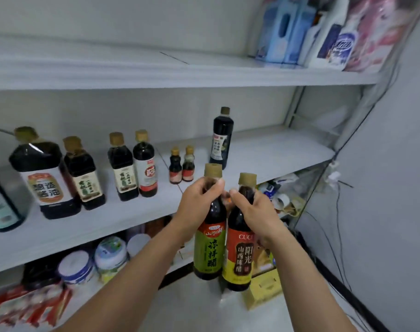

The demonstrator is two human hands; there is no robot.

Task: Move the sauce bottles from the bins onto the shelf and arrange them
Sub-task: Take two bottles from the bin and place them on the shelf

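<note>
left hand [199,200] is wrapped round the neck of a dark glass bottle with a green label and tan cap [209,250]. right hand [254,212] grips the neck of a dark bottle with a red-and-yellow label and tan cap [240,255] the same way. both bottles hang upright in the air in front of the white middle shelf [264,152], side by side, bodies touching or nearly so; can't tell which. bins not in view.

risks from here, my read:
- bases sit below the shelf's front edge. if they go forward without being lifted first, the bottoms catch the lip and the bottles pivot in the fingers.
- neck-only grip, full weight hanging below. smooth tapered glass could slip, and nothing supports the base.
- two bottles carried this close can knock together on the way in.
- tall slim dark bottle with a pale label [222,140] stands straight behind the caps. pushing in too deep tips it.
- two small dark bottles with red labels [175,167] stand just left of the approach. the left forearm could sweep them over.
- yellow carton on the floor [264,288] is right underneath, so a dropped bottle lands on or beside it.

free shelf space lies to the right of the tall bottle.
</note>
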